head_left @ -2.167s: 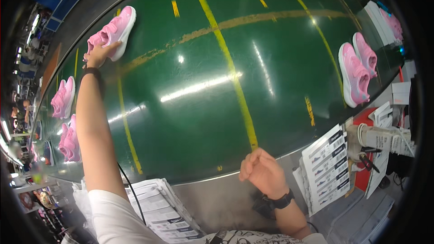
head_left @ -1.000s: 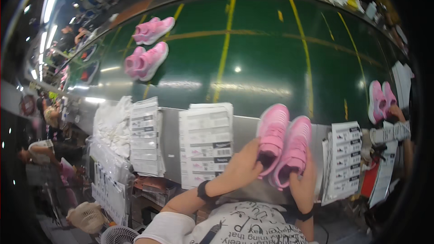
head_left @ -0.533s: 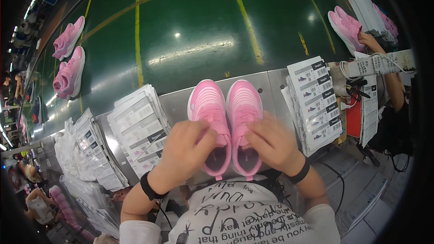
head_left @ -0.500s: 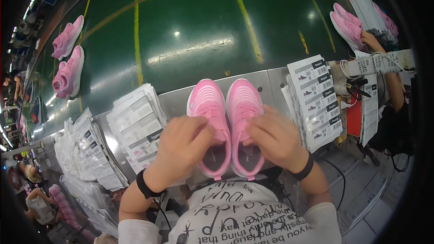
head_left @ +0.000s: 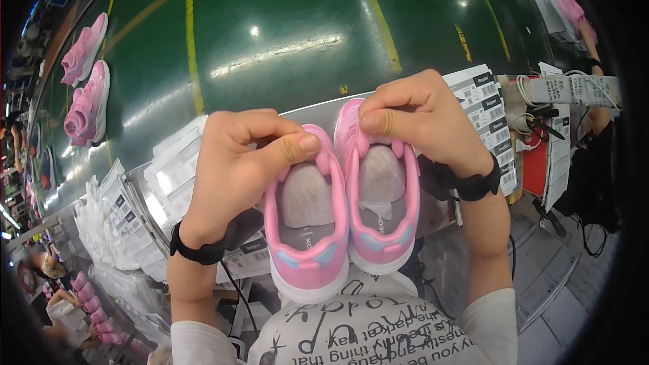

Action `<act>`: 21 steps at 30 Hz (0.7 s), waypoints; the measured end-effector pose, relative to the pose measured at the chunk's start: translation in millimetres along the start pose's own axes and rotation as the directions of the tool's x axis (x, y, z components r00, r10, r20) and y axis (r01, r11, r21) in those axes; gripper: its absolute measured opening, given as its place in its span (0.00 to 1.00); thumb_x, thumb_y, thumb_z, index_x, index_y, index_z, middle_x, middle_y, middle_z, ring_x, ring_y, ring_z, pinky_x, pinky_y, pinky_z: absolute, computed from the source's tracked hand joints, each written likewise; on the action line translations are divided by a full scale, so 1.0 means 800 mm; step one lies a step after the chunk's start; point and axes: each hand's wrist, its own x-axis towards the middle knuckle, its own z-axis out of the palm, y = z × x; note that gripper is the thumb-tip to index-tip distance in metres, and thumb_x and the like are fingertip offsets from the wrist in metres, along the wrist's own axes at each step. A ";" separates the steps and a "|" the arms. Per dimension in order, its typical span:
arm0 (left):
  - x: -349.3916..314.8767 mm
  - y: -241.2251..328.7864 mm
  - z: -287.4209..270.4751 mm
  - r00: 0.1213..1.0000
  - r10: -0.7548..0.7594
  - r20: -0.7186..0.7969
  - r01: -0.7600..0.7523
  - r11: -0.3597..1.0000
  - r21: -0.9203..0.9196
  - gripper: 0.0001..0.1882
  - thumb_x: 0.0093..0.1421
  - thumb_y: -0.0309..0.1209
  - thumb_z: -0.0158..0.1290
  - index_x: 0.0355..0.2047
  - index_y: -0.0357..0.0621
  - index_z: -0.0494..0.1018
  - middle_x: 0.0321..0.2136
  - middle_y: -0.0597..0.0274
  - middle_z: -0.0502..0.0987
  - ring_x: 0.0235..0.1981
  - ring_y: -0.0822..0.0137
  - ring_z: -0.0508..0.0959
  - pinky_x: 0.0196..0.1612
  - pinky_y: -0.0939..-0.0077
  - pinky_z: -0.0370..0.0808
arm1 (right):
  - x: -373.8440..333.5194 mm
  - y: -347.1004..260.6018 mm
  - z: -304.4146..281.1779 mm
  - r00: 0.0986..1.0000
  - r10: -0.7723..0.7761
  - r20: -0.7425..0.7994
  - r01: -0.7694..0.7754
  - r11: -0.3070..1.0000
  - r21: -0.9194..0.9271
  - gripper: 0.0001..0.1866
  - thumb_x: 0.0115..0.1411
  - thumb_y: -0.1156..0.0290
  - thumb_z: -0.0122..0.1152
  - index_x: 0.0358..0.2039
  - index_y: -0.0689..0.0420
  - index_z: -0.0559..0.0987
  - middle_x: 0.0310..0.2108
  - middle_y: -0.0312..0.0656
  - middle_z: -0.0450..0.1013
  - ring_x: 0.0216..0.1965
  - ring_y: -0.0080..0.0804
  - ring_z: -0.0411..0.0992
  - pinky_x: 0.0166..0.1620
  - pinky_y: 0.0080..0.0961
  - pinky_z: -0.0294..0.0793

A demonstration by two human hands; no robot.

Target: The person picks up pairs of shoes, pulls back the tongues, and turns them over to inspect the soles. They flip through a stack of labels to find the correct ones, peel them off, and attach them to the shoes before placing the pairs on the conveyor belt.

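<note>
A pair of pink sneakers is tilted up, heels toward me, the left sneaker (head_left: 324, 272) and the right sneaker (head_left: 392, 257) side by side. Both have white soles and light blue heel patches. My left hand (head_left: 250, 162) pinches the left one's tongue between thumb and fingers. The tongue of the right one is gripped the same way by my right hand (head_left: 422, 118). Whitish crumpled paper (head_left: 307, 199) fills the front of the left shoe, and similar stuffing (head_left: 380, 176) sits in the right. My hands partly cover the toes.
Beyond the metal edge lies a green surface (head_left: 270, 20) with yellow lines; another pink pair (head_left: 88, 105) stands on it at left. Stacks of label sheets (head_left: 483, 105) flank me. At far right, a person's arm (head_left: 591, 47) reaches toward a pink shoe (head_left: 564, 0).
Both sneakers have come nearer, tilting so their heels and insides show. Paper stuffing now shows inside. My hands have closed on the tongues. At far right, the pink shoes have shifted away with the other person's hand.
</note>
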 end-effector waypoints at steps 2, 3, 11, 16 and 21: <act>-0.003 -0.002 0.003 0.998 -0.058 0.014 0.059 0.996 -0.073 0.07 0.54 0.29 0.62 0.27 0.37 0.81 0.18 0.68 0.76 0.20 0.81 0.70 0.23 0.84 0.64 | -0.003 -0.004 0.005 1.000 0.005 -0.006 -0.005 1.000 -0.004 0.06 0.55 0.73 0.63 0.26 0.62 0.83 0.18 0.35 0.76 0.20 0.14 0.68 0.23 0.16 0.65; -0.004 -0.003 0.007 0.999 -0.035 -0.041 0.033 0.998 -0.052 0.06 0.53 0.29 0.62 0.26 0.38 0.81 0.17 0.66 0.76 0.18 0.78 0.70 0.22 0.83 0.64 | -0.007 -0.007 0.011 0.995 -0.059 -0.085 0.050 0.994 -0.100 0.05 0.54 0.73 0.64 0.25 0.61 0.83 0.18 0.36 0.75 0.19 0.16 0.69 0.23 0.17 0.66; -0.087 -0.072 0.038 0.750 0.645 0.145 -0.578 0.534 0.617 0.20 0.41 0.30 0.65 0.38 0.43 0.78 0.37 0.50 0.80 0.30 0.56 0.81 0.33 0.71 0.77 | -0.110 0.079 0.068 0.781 -0.624 0.000 0.463 0.579 -0.672 0.19 0.42 0.74 0.67 0.39 0.59 0.80 0.39 0.45 0.78 0.40 0.44 0.76 0.44 0.33 0.77; -0.099 -0.076 0.050 0.975 0.211 -0.064 -0.128 0.776 0.618 0.44 0.40 0.24 0.61 0.62 0.41 0.60 0.51 0.22 0.66 0.35 0.38 0.79 0.35 0.63 0.78 | -0.116 0.069 0.083 0.919 -0.318 -0.234 0.068 0.712 -0.699 0.39 0.42 0.76 0.64 0.60 0.59 0.66 0.55 0.61 0.67 0.44 0.55 0.74 0.46 0.39 0.75; -0.087 -0.034 0.039 0.994 0.105 -0.030 -0.070 0.824 0.563 0.38 0.40 0.18 0.61 0.56 0.38 0.68 0.40 0.34 0.76 0.37 0.44 0.80 0.37 0.68 0.77 | -0.104 0.037 0.067 0.964 -0.215 -0.159 0.067 0.770 -0.635 0.33 0.44 0.81 0.56 0.56 0.64 0.69 0.51 0.64 0.68 0.43 0.57 0.74 0.42 0.39 0.77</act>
